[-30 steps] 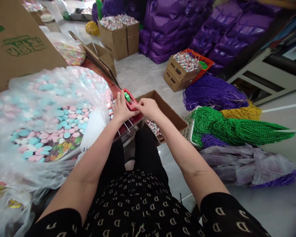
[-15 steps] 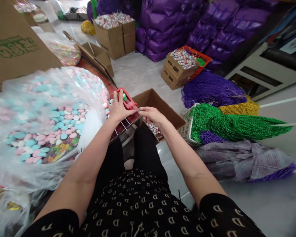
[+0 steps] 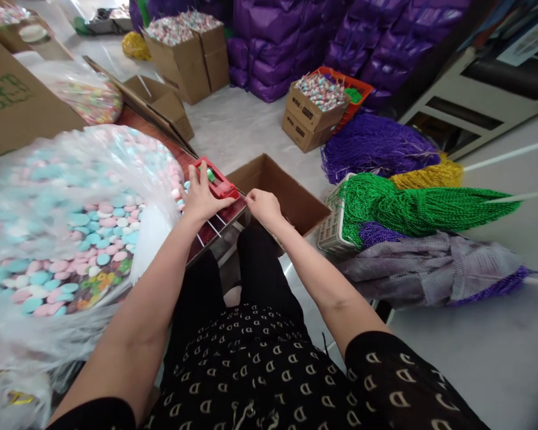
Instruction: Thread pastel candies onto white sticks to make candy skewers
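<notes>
My left hand [image 3: 201, 197] rests with spread fingers on the near side of a red tape dispenser [image 3: 222, 186], which has a green roll inside. The dispenser sits at the end of a dark red table [image 3: 167, 143]. Just right of it, my right hand [image 3: 263, 206] is closed with the fingertips pinched together; anything between them is too small to make out. White sticks [image 3: 216, 229] lie at the table edge below my left hand. An open cardboard box [image 3: 291, 194] stands beyond my right hand.
A big clear bag of pink, blue and white candies [image 3: 103, 233] fills the left. Green bead strands [image 3: 412, 203] spill from a white basket [image 3: 334, 230] at the right. Boxes of wrapped candies [image 3: 316, 113] stand on the floor [image 3: 237, 125], before stacked purple sacks [image 3: 273, 54].
My right hand has come away from the dispenser's end, and its fingers are more curled. My left hand stays on the dispenser. The whole view has shifted somewhat.
</notes>
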Action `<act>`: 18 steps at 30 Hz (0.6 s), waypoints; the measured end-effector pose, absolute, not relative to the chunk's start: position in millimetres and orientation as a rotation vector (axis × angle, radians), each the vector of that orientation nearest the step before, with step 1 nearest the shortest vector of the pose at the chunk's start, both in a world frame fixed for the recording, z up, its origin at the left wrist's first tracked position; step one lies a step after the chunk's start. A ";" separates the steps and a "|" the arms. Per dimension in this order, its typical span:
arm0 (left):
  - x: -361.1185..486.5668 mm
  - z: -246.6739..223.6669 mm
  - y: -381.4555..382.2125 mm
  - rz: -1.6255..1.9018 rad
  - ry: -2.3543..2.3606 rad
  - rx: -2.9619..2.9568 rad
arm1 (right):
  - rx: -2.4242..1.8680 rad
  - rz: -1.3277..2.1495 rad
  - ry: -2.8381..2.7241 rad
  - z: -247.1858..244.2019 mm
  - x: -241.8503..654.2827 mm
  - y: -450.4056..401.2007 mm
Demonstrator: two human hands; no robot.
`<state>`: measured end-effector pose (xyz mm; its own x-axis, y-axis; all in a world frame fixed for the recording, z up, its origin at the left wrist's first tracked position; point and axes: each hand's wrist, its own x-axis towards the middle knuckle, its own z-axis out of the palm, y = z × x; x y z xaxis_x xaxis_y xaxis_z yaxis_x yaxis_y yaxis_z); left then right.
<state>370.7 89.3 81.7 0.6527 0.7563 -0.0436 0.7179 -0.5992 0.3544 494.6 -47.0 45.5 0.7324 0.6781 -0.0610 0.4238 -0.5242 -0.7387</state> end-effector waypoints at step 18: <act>426.9 4.3 -65.8 -0.189 0.356 2.477 | -1.284 0.434 0.583 -101.7 532.9 -266.0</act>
<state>426.9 -65.8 4.3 0.9533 0.2088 -0.2184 0.2978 -0.7703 0.5638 532.9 -266.0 -101.7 0.7802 -0.0182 -0.6253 -0.6042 0.2366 -0.7609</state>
